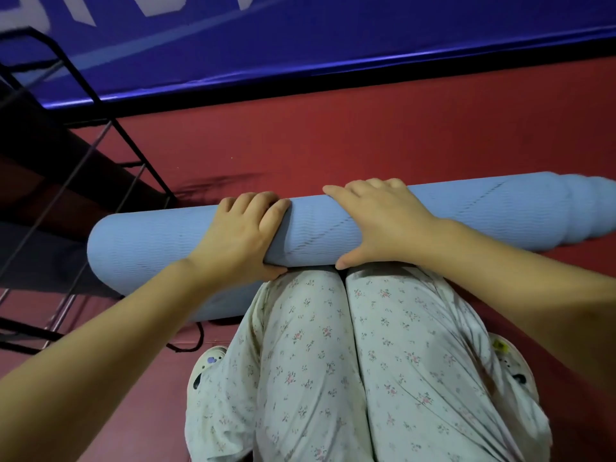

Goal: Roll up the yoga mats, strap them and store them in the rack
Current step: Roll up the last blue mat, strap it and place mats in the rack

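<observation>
A light blue yoga mat (146,248) is rolled into a long tube and lies crosswise in front of my knees, on the red floor. Its right end is uneven, with the layers stepped outward. My left hand (240,235) wraps over the roll near its middle, fingers on top and thumb underneath. Beside it, my right hand (376,218) clasps the roll the same way. A thin black strap (195,341) lies looped on the floor under the roll's left part. The black metal rack (83,168) stands at the left, close to the roll's left end.
I kneel in floral trousers (333,361) and light shoes on a red floor mat (333,145). A blue padded wall with white lettering (333,38) runs along the far side. A dark grey mat lies under the rack at the left.
</observation>
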`<state>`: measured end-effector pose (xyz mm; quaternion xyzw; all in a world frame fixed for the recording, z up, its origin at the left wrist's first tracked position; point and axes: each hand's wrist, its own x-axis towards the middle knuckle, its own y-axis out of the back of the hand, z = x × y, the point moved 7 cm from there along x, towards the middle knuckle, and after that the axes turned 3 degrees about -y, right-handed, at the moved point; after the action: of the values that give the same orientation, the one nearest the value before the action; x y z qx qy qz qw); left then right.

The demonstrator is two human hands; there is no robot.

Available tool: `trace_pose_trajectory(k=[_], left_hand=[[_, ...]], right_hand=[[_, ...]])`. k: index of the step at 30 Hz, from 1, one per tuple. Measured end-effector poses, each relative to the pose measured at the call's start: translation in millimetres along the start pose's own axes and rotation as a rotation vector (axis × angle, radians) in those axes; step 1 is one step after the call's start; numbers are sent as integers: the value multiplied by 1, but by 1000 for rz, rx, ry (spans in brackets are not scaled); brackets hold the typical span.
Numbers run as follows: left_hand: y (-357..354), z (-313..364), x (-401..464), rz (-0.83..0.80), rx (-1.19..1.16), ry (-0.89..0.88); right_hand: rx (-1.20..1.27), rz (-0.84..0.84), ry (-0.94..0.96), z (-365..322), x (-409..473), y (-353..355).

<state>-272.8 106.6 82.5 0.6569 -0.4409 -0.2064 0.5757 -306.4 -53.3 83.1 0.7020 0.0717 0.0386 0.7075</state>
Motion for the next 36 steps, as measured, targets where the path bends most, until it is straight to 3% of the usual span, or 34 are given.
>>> trace_pose_trajectory(k=[5, 11, 16, 22, 28, 31, 36], left_hand=[[35, 0, 4, 27, 20, -11], [131, 18, 8, 73, 97, -119], [185, 55, -9, 48, 93, -196], [133, 93, -57, -179, -40, -208], [101, 78, -88, -281, -360, -48], [96, 67, -85, -393, -512, 33], [82, 47, -64, -562, -727, 97]], right_hand=[[1, 45, 27, -1, -13, 30], [94, 137, 32, 2, -62, 100], [209, 85, 83, -2, -118, 121], [323, -145, 148, -28, -141, 46], [334, -223, 229, -39, -119, 22], [371, -199, 316, -47, -118, 30], [354, 1, 426, -60, -133, 35]])
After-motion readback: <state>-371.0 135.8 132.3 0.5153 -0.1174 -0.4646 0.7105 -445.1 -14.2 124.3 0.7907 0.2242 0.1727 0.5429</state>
